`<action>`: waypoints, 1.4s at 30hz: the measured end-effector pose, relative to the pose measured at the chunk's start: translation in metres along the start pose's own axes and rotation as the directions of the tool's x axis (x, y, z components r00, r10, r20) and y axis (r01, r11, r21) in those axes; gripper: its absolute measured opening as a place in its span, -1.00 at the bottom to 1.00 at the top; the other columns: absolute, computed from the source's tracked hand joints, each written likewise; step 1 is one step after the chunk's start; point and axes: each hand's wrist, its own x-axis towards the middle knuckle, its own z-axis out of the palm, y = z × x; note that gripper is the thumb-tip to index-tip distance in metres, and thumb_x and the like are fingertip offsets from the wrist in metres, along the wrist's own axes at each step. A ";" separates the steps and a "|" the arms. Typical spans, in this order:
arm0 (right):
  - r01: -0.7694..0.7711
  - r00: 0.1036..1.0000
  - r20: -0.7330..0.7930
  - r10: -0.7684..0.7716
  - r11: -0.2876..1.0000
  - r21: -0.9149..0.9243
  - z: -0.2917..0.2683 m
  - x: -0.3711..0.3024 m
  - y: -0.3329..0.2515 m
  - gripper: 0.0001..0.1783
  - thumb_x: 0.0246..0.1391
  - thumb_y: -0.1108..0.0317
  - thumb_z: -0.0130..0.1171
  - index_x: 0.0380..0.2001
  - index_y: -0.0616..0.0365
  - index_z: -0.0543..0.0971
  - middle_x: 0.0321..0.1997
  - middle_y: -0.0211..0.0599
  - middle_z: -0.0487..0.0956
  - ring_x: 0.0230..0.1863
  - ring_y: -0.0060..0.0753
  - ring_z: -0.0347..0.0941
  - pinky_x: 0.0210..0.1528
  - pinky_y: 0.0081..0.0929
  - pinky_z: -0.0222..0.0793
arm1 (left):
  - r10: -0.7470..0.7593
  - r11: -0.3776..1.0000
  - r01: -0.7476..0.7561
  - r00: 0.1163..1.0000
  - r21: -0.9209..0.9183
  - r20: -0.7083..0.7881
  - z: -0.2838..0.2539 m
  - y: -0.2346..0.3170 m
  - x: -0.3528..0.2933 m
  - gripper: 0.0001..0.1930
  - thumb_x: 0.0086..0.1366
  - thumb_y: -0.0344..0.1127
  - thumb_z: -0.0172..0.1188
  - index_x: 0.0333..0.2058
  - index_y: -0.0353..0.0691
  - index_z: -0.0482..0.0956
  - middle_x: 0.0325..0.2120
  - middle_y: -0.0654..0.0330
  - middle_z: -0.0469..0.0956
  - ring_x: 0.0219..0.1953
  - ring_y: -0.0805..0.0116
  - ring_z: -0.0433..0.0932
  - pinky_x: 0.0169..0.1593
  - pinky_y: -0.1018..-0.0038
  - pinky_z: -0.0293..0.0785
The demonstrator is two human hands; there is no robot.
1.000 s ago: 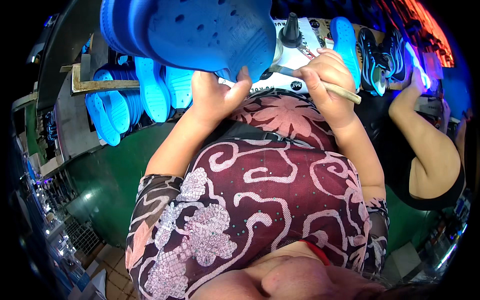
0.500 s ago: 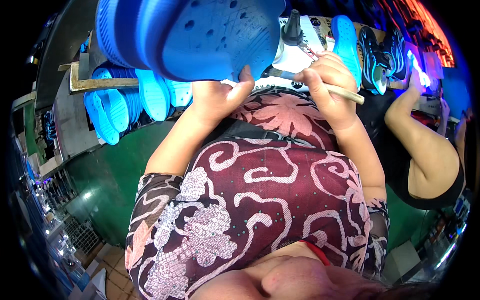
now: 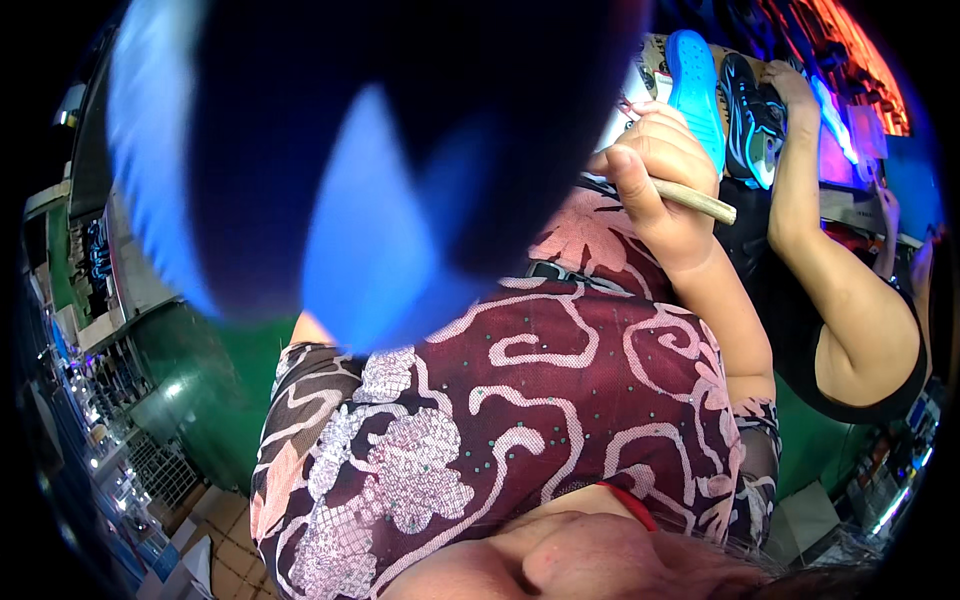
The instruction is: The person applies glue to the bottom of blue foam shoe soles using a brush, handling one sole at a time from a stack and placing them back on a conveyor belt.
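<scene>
Handle (image 3: 697,199) matt wood; patterned top (image 3: 590,400) mesh cloth, glinting dots; green surface (image 3: 190,360) smooth, glossy

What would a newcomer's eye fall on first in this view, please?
Most likely the big blurred blue shoe, close to the camera and covering much of the upper left. Next comes the right hand, gripping a wooden handle, with a bright blue piece beyond it. An orange-red glow marks the upper right.
</scene>
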 end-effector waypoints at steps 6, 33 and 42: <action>-0.045 0.994 -0.096 0.055 0.994 0.100 -0.006 -0.002 0.002 -0.74 0.08 0.38 0.12 -0.65 0.19 0.57 -0.66 -0.32 0.50 -0.59 -0.33 0.33 -0.32 -0.40 0.21 | -0.021 1.000 0.021 0.999 0.000 0.029 0.002 -0.007 0.002 -0.69 0.07 -0.55 0.22 -0.17 -0.41 0.44 -0.25 0.11 0.55 -0.26 0.35 0.56 -0.18 0.53 0.47; -0.075 0.974 -0.222 0.043 0.988 -0.135 -0.015 -0.017 0.020 -0.74 0.08 0.38 0.14 -0.67 0.17 0.59 -0.69 -0.32 0.48 -0.58 -0.29 0.36 -0.31 -0.41 0.23 | -0.061 0.995 0.053 0.992 0.080 0.108 0.010 0.020 0.026 -0.52 0.06 -0.60 0.19 0.00 -0.45 0.29 -0.14 0.01 0.47 -0.13 0.24 0.52 -0.04 0.41 0.45; -0.185 0.939 -0.321 0.126 0.970 -0.160 -0.054 -0.037 0.023 -0.76 0.08 0.46 0.08 -0.63 0.21 0.61 -0.61 -0.30 0.51 -0.49 -0.30 0.39 -0.11 -0.31 0.30 | -0.521 0.791 0.465 0.852 -0.399 -0.040 -0.010 0.048 0.073 -0.46 0.09 -0.55 0.20 0.07 -0.43 0.27 -0.09 0.07 0.45 -0.08 0.34 0.45 0.06 0.40 0.34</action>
